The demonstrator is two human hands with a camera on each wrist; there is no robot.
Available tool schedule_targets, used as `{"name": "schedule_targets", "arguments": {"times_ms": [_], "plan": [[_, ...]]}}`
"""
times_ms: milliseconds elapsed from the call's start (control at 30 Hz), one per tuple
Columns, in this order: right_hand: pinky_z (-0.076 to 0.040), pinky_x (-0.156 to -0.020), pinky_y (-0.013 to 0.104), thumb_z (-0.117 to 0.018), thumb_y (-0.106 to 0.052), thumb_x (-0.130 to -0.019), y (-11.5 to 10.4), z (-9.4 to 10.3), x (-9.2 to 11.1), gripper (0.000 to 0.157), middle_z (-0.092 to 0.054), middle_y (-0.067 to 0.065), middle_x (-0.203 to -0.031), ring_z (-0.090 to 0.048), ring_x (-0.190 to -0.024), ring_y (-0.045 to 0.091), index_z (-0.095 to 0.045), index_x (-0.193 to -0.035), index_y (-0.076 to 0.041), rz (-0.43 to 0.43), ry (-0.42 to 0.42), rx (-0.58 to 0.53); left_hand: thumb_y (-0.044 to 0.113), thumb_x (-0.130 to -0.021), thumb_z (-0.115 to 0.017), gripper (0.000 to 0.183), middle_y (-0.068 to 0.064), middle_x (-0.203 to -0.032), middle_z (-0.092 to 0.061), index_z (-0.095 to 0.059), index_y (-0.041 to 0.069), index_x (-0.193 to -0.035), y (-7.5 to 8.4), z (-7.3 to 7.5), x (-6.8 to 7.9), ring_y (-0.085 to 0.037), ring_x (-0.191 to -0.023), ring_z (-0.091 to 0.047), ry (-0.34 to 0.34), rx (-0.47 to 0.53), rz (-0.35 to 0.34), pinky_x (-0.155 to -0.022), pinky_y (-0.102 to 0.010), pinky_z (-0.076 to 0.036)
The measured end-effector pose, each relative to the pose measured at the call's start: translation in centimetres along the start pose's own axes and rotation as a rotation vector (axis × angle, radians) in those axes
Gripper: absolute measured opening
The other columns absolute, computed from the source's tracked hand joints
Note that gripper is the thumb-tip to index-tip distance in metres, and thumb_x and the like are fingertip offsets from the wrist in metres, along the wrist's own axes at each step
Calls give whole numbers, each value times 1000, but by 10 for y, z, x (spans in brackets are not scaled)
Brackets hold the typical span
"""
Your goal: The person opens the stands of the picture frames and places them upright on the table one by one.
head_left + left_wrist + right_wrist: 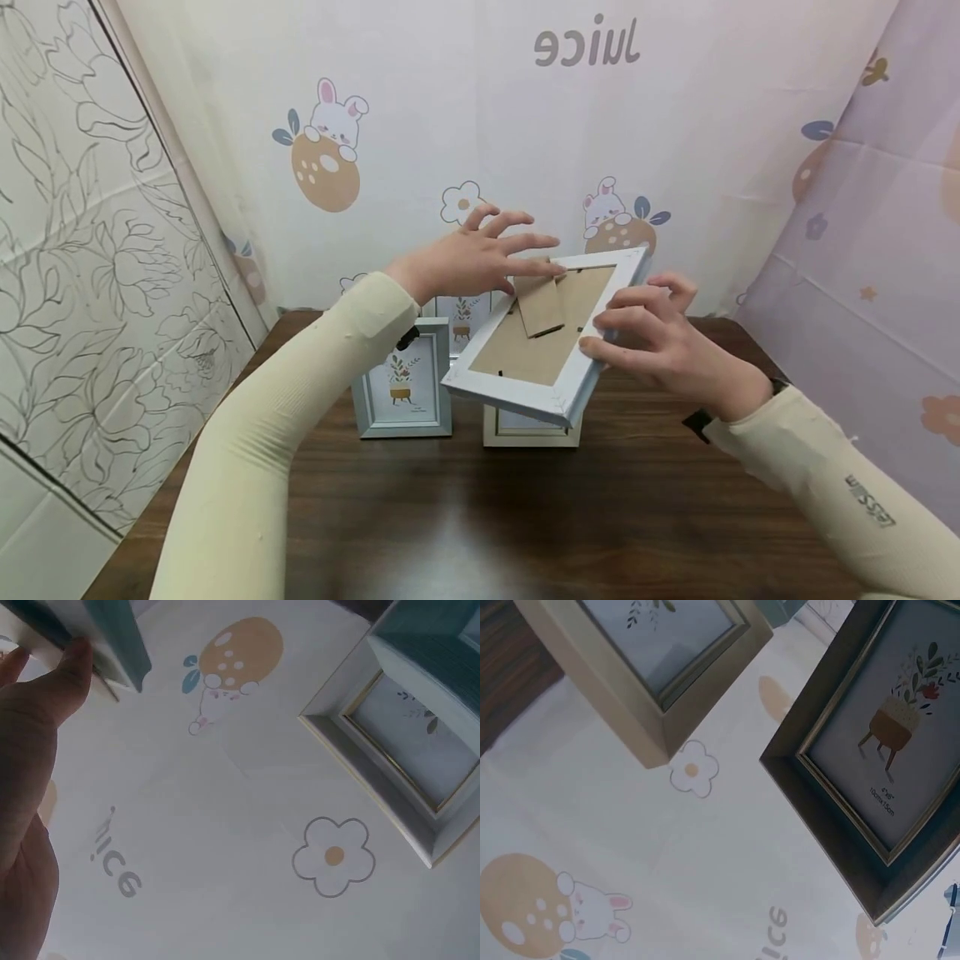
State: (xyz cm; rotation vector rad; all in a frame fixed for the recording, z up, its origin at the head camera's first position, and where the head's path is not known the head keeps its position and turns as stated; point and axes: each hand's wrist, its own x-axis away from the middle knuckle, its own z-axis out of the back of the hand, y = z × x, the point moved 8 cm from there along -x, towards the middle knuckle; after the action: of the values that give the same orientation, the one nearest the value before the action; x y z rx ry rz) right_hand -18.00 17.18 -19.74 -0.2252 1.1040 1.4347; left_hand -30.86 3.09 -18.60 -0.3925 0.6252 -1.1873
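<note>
A white-edged picture frame [525, 383] is held tilted in the air, its brown backing toward me. Its folding stand [542, 308] lies against the backing, with a dark hinge strip at the lower end. My left hand [480, 254] grips the upper left edge near the stand's tip, thumb low and the other fingers spread. In the left wrist view, the thumb [64, 686] presses the edge. My right hand [660, 337] holds the right edge between thumb and bent fingers. The right wrist view shows the front of a picture frame [840, 832] with a potted-plant print.
Behind the held frame, a grey-blue frame [444, 392] stands on the dark wooden table [465, 517]. A cream frame [489, 437] stands partly hidden beneath it, and another pale frame [462, 298] is farther back. Printed cloth [465, 100] hangs behind the table.
</note>
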Motion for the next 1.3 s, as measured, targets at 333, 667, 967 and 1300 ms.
{"name": "schedule_targets", "arguments": {"times_ms": [333, 667, 967, 1300], "plan": [[-16, -82, 56, -47, -18, -106, -6, 0, -1, 18, -55, 15, -98, -46, -92, 35, -61, -117, -19, 18, -50, -5, 34, -99, -61, 62, 9, -156, -38, -35, 28, -155, 11, -8, 2, -26, -146, -23, -129, 27, -14, -113, -51, -15], [-16, -81, 58, -45, -19, -107, -6, 3, -2, 19, -56, 14, -99, -48, -93, 35, -62, -116, -18, 13, -114, 24, 36, -95, -67, 60, 6, -149, -46, -43, 28, -149, 7, 4, 4, -26, -141, -30, 5, -114, -12, -110, -51, -18], [-17, -81, 60, -42, -19, -107, -2, 6, -1, 23, -56, 14, -98, -49, -94, 36, -63, -115, -17, -27, -155, 51, 32, -91, -74, 62, 3, -145, -47, -46, 30, -147, -3, 26, 7, -26, -140, -30, 69, -142, 33, -108, -50, -19], [-16, -82, 61, -42, -18, -107, -1, 7, 0, 23, -56, 15, -100, -49, -95, 35, -61, -119, -19, -26, -166, 50, 33, -92, -73, 66, 3, -146, -45, -41, 32, -149, -4, 31, 8, -25, -139, -30, 35, -241, 29, -107, -51, -20]]}}
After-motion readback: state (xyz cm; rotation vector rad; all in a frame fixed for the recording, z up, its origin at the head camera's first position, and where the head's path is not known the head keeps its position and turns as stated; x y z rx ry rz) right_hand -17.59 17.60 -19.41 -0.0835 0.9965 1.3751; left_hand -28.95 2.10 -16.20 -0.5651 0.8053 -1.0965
